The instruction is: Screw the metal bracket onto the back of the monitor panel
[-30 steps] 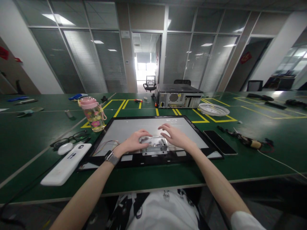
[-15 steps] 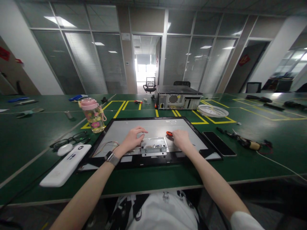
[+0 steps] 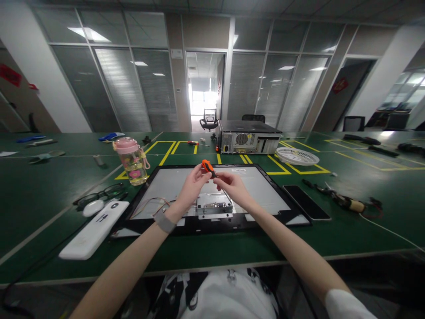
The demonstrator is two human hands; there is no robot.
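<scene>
Gripping one orange-and-black screwdriver, two hands hover above one display panel

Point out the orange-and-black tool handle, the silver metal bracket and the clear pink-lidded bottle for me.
Orange-and-black tool handle point(image 3: 207, 166), head view: on its orange part.
Silver metal bracket point(image 3: 215, 211), head view: on its near side.
Clear pink-lidded bottle point(image 3: 134, 167), head view: on its body.

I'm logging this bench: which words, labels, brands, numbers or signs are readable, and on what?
"14" (apparently), handwritten on the white block.
Too small or blurred to read: the label on the panel, stickers on the computer case, the wall notice, the red signs.
No brand readable.
</scene>
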